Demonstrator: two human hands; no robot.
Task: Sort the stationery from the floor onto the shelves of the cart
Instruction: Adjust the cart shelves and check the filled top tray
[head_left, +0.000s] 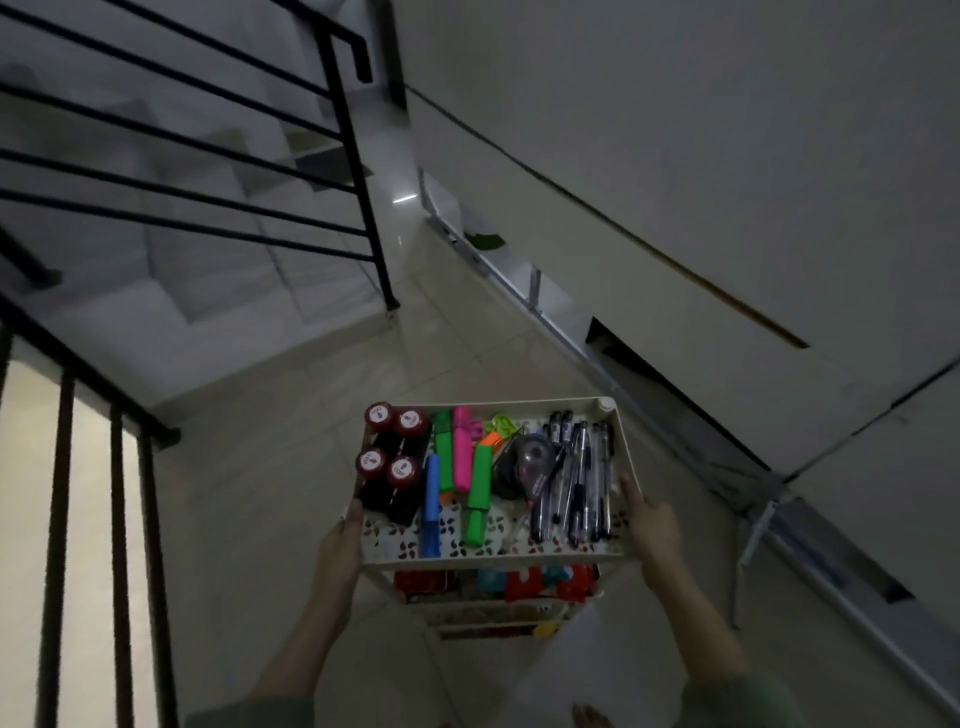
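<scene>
Left hand (340, 545) and right hand (652, 525) each grip a side of the cart (498, 402), whose top shelf holds pens (582, 478).

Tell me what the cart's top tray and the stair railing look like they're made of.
Top tray: seemingly cream moulded plastic, with rounded corners, a thin rim and a matte look.
Stair railing: probably black-painted metal, with slim straight bars and a slight sheen, though the light is dim.
</scene>
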